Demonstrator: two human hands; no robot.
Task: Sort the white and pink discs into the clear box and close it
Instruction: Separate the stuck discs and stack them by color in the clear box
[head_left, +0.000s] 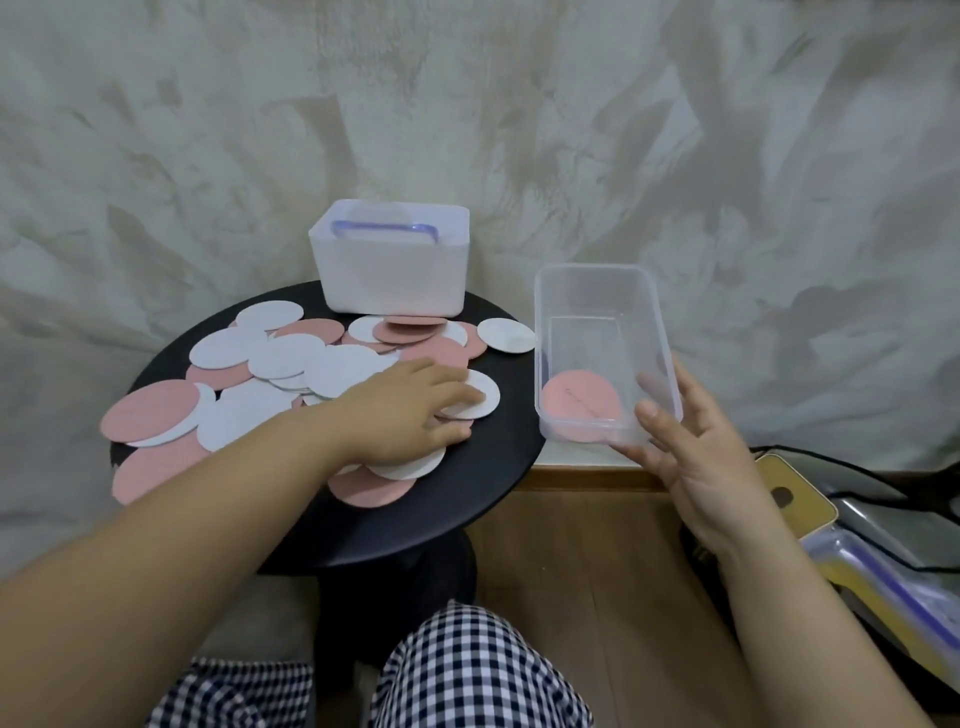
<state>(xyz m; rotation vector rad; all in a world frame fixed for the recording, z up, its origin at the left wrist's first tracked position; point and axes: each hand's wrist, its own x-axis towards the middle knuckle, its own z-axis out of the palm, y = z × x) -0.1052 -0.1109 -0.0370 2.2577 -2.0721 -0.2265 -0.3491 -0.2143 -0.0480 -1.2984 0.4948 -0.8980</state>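
Note:
Several white and pink discs (270, 374) lie heaped on a round black table (483, 467). My left hand (410, 410) lies on the pile's right side, fingers on a white disc (480, 397). My right hand (691, 457) grips the near right corner of the clear box (602, 291), held just off the table's right edge. One pink disc (579, 402) lies at the box's near end. A lid with a blue seal (384, 231) stands inside a white tub at the back.
The white tub (395, 280) stands at the table's far edge against a patterned wall. Bags and a yellow item (852, 530) lie on the wooden floor at the right. My checked trouser leg (467, 670) is below the table.

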